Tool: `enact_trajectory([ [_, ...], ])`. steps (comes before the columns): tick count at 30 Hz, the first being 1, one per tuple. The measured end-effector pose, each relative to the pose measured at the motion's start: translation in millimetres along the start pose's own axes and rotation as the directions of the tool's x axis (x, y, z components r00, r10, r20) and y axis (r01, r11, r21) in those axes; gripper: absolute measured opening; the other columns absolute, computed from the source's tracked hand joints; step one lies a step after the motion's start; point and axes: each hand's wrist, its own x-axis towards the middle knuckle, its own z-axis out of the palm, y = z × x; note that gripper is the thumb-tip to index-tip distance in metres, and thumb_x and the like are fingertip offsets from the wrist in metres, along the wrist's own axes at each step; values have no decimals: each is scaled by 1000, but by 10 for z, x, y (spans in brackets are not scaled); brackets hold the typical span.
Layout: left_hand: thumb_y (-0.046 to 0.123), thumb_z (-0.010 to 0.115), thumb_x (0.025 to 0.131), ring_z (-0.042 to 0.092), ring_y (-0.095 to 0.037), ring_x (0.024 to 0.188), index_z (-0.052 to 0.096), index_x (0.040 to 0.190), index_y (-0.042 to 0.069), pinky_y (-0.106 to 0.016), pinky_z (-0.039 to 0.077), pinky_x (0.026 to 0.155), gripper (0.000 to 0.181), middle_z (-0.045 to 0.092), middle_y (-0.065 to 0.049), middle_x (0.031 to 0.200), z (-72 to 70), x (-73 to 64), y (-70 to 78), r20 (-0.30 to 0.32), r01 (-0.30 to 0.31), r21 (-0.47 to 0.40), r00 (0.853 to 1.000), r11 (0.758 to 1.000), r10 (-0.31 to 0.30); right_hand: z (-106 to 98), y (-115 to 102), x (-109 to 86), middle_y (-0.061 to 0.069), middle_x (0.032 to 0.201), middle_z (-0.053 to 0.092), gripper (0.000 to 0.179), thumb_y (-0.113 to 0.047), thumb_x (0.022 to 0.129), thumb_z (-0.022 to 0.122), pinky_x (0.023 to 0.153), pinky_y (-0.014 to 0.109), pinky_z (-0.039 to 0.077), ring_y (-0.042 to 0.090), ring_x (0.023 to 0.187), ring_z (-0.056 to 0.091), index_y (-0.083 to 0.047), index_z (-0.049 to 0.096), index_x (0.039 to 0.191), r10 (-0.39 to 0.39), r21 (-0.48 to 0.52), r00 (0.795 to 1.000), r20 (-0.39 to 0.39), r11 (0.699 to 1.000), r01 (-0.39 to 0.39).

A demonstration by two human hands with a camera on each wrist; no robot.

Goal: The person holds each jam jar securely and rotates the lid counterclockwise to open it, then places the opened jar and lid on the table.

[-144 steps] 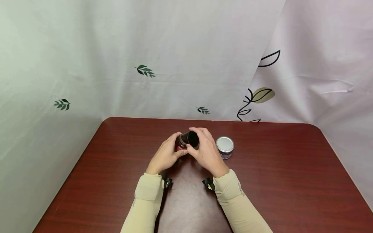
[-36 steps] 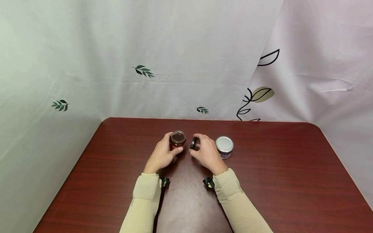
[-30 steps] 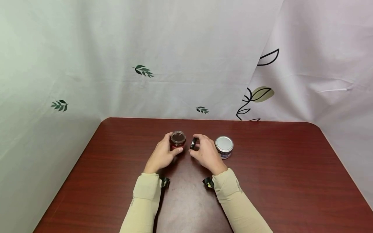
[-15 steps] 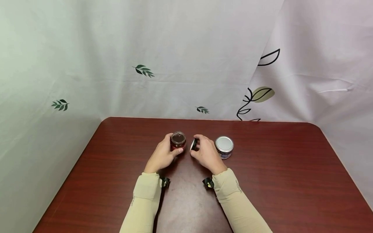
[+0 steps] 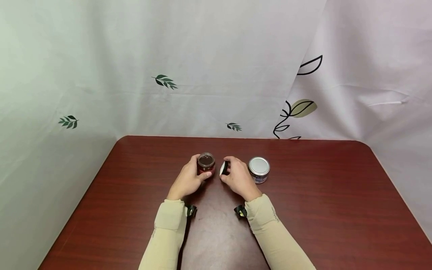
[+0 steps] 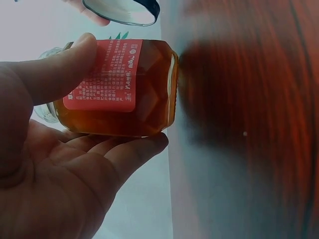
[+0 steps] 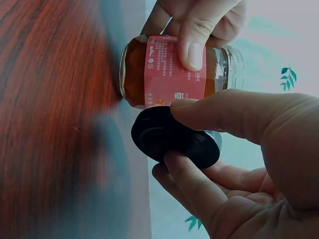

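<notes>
A glass jam jar (image 5: pixel 206 162) with amber-brown contents stands uncovered and upright on the table. Its red label (image 6: pixel 112 74) shows in both wrist views. My left hand (image 5: pixel 187 180) grips the jar from the left, thumb across the label and fingers behind it. Just right of the jar, my right hand (image 5: pixel 240 179) pinches a black lid (image 7: pixel 172 137) between thumb and fingers. The lid is tipped on edge, and its white inside (image 5: pixel 222 168) faces the jar. Beside the right hand sits a round tin (image 5: pixel 259 167) with a silver top.
The brown wood-grain table (image 5: pixel 320 202) extends to both sides of the arms. Behind it hangs a pale curtain (image 5: pixel 209 56) with leaf prints. Dark straps with small devices (image 5: pixel 241 211) sit at both wrists.
Earlier, the right hand held the black lid against the tilted jar's mouth. Now jar and lid are apart and the jar is upright. Over the last second the lid turned, bringing its white inside into view.
</notes>
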Motion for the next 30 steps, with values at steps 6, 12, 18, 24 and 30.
enact_trajectory([
  [6, 16, 73, 94, 57, -33, 122, 36, 146, -4, -50, 44, 103, 67, 56, -23, 134, 4, 4, -8, 6, 7, -1, 1000, 1000, -7, 9, -1, 2, 22, 121, 63, 57, -3, 79, 82, 84, 35, 57, 27, 101, 71, 4, 59, 130, 5, -16, 1000, 12, 1000, -4],
  [12, 17, 74, 93, 57, -33, 122, 37, 145, -4, -50, 44, 103, 67, 57, -23, 133, 3, 9, -10, 0, 11, 3, 1000, 1000, -11, 24, -9, 5, 22, 122, 63, 57, -3, 79, 82, 84, 36, 56, 27, 102, 70, 4, 59, 131, 18, -22, 1000, 22, 1000, -18],
  [18, 17, 74, 93, 57, -33, 122, 36, 146, -3, -50, 44, 103, 68, 57, -22, 133, 0, 7, -17, 3, 26, -5, 1000, 1000, -26, 46, 4, 5, 22, 120, 63, 57, -4, 79, 83, 83, 35, 57, 27, 100, 70, 4, 59, 129, 15, -29, 1000, 28, 999, -14],
  [24, 17, 74, 93, 57, -33, 123, 35, 147, -3, -50, 43, 103, 69, 57, -23, 133, -8, 2, -32, 1, 45, -20, 999, 999, -45, 56, 23, 16, 21, 119, 64, 58, -4, 78, 84, 83, 35, 57, 26, 99, 70, 4, 58, 129, 10, -33, 1000, 24, 999, -9],
  [30, 17, 74, 93, 57, -34, 123, 35, 146, -4, -51, 43, 104, 70, 57, -24, 133, -17, 2, -44, 5, 49, -26, 999, 998, -49, 57, 36, 23, 21, 120, 63, 61, -5, 79, 84, 82, 35, 56, 25, 99, 70, 4, 57, 132, 23, -46, 999, 25, 999, -22],
])
